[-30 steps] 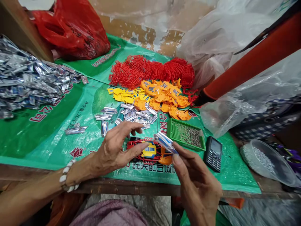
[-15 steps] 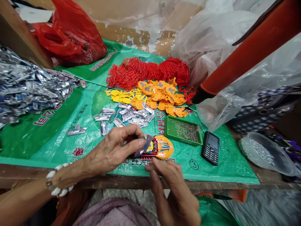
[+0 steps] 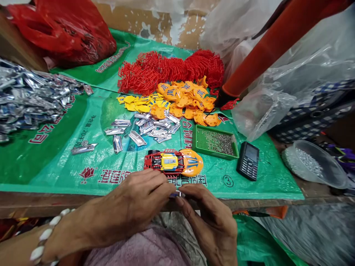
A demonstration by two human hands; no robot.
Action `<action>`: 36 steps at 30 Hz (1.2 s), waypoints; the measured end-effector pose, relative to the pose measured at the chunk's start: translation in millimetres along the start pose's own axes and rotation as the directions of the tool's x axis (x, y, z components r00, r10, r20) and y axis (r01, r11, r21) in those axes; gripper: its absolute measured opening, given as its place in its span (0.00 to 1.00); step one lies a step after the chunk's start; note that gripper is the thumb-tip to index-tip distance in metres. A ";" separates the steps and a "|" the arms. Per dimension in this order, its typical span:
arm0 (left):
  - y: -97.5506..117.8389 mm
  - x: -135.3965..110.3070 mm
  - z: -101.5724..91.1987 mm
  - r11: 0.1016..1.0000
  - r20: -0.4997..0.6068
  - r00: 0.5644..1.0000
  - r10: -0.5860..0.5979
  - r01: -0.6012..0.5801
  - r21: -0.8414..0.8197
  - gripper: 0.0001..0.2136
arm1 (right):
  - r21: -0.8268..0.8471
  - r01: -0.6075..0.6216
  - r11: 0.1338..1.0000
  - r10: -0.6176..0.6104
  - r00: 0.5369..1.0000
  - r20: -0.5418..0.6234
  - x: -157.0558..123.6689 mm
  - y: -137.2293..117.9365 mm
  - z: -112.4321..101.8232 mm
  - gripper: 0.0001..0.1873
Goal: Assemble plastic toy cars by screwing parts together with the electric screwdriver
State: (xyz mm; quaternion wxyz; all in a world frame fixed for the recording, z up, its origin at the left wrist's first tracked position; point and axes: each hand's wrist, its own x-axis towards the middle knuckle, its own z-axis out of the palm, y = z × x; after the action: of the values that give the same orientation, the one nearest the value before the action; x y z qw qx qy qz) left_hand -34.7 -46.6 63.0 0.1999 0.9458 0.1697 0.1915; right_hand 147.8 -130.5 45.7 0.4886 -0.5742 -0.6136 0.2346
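Piles of red lattice-like plastic parts (image 3: 166, 72), glossy orange shells (image 3: 188, 98) and yellow panels (image 3: 142, 103) fill the upper middle of the frame, with loose silver strips (image 3: 158, 131) below. An orange-red rod with a black tip (image 3: 266, 53) slants down from the upper right. A black keypad phone (image 3: 249, 160) lies right of centre. Beside it, a green plastic tray (image 3: 215, 153) holds small metal bits; a clear plastic bowl (image 3: 337, 173) at far right holds shiny ones. A red-yellow-orange toy car (image 3: 169, 162) sits at lower centre. Nearer, over the wooden table edge (image 3: 69, 201), the right hand (image 3: 212, 218) pinches a small silver-blue piece (image 3: 176, 194); the left hand (image 3: 141, 203) covers its other end, its grip hidden, so I cannot tell. Green printed sheeting (image 3: 266, 192) shows between phone and edge.
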 end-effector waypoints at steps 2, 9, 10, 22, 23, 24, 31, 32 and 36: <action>0.6 0.9 -0.9 0.993 -0.044 0.999 0.031 -0.026 0.116 0.11 | -0.015 0.040 0.999 -0.040 0.999 -0.021 1.3 2.8 -2.5 0.10; -9.9 7.3 14.8 0.964 -0.299 0.951 0.075 0.008 0.266 0.06 | -0.171 -0.019 0.985 -0.024 0.968 -0.249 0.0 13.6 -21.1 0.15; -11.5 7.6 17.4 0.954 -0.316 0.945 0.087 0.012 0.300 0.06 | -0.174 -0.039 0.984 -0.009 0.964 -0.264 -0.1 15.3 -24.2 0.14; -17.8 8.1 27.6 0.916 -0.307 0.930 0.204 -0.071 0.394 0.11 | -0.267 0.229 0.936 -0.201 0.971 0.130 37.7 40.0 -28.3 0.25; -18.5 8.3 27.0 0.910 -0.291 0.933 0.214 -0.082 0.406 0.11 | -0.261 0.236 0.936 -0.205 0.968 0.142 39.0 41.3 -28.7 0.25; -19.2 8.6 26.5 0.903 -0.275 0.935 0.224 -0.093 0.420 0.12 | -0.259 0.234 0.937 -0.202 0.969 0.145 40.0 42.6 -29.5 0.24; -21.0 13.8 23.2 0.864 -0.276 0.924 0.267 -0.102 0.493 0.13 | -0.179 0.150 0.972 -0.119 0.978 0.170 48.5 50.5 -34.8 0.16; -20.0 15.3 21.3 0.856 -0.254 0.930 0.267 -0.108 0.505 0.13 | -0.174 0.136 0.975 -0.105 0.979 0.173 49.8 50.9 -35.1 0.16; -15.7 21.5 13.0 0.830 -0.189 0.945 0.265 -0.124 0.544 0.13 | -0.151 0.114 0.982 -0.088 0.982 0.170 52.9 51.9 -35.4 0.15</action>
State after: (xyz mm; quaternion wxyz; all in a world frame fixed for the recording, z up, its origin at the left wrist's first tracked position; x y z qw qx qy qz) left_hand -14.2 -28.6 51.3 -0.1105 0.9436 0.1418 0.2781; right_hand 210.5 -78.8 33.7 0.4004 -0.5586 -0.6967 0.2056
